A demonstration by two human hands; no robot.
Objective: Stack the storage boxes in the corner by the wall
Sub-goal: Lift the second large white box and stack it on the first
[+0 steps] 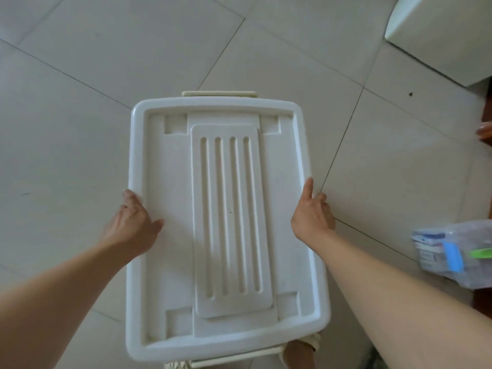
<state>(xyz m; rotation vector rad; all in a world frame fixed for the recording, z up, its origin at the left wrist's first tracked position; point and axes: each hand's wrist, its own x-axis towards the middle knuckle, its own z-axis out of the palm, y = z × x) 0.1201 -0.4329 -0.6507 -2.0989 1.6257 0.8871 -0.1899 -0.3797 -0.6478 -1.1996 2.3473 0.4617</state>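
Observation:
A large white storage box with a ribbed lid fills the middle of the view, held above the tiled floor. My left hand grips its left long edge, thumb resting on the lid. Opposite it, my right hand clasps the right long edge, fingers wrapped under the rim. Cream latch handles show at the far and near ends. A smaller clear storage box with a blue clip and mixed contents sits on the floor at the right.
Pale floor tiles spread all around. A white cabinet or appliance corner stands at the top right. Something orange-brown peeks in at the right edge. A bare foot shows below the box.

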